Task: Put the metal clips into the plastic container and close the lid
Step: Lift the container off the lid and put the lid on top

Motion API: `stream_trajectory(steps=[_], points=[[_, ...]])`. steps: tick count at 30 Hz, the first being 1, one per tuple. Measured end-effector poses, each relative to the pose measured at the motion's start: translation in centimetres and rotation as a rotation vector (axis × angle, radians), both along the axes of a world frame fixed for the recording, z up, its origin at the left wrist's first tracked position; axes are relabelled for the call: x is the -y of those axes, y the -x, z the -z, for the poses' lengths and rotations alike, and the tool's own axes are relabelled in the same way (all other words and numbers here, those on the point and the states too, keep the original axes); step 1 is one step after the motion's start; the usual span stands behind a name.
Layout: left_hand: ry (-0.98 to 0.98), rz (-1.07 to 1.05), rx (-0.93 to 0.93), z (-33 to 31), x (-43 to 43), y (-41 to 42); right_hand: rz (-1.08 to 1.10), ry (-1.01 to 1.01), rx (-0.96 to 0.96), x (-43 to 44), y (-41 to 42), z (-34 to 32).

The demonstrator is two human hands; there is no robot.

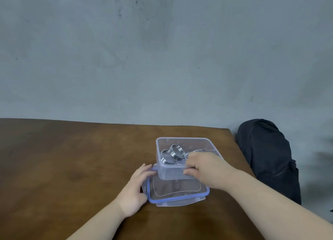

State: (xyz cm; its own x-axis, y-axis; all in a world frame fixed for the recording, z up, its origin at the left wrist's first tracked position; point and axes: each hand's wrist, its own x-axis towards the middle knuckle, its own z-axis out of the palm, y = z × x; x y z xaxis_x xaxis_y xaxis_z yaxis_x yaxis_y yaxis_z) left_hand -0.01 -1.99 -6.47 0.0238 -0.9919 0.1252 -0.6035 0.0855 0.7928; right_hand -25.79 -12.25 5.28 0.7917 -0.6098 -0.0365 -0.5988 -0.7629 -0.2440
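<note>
A clear plastic container (163, 169) stands open on the brown table, its near part resting on the lid. Several shiny metal ring clips (172, 154) lie inside it. The clear lid (177, 192) with a blue seal lies flat on the table in front of the container. My right hand (203, 167) grips the container's near right rim, fingers curled over the edge. My left hand (136, 187) holds the lid's left edge, thumb at its near corner.
The brown wooden table (72, 158) ends at a grey wall behind and at its right edge near the container. A dark bag or cloth bundle (268, 155) sits beyond the right edge.
</note>
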Motion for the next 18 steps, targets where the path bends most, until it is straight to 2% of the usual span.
stream_trajectory(steps=[2,5,8,11,15,18], points=[[0.005,0.106,0.221,-0.1,-0.3,0.7,0.032,0.039,0.023,0.7,0.4,-0.4],[0.051,0.141,0.486,0.6,-0.2,1.5,0.052,0.058,0.030,1.4,0.8,-0.9],[0.205,0.182,0.711,1.3,-0.1,1.7,0.069,0.072,0.038,2.1,1.1,-1.0],[0.321,0.221,0.805,1.1,-0.3,2.1,0.079,0.070,0.030,2.7,1.2,-0.8],[0.357,0.233,0.840,0.6,-0.8,2.4,0.100,0.057,0.060,3.4,1.2,-0.3],[0.398,0.196,0.749,-0.5,-1.6,2.1,0.115,0.056,0.079,4.0,1.3,0.0]])
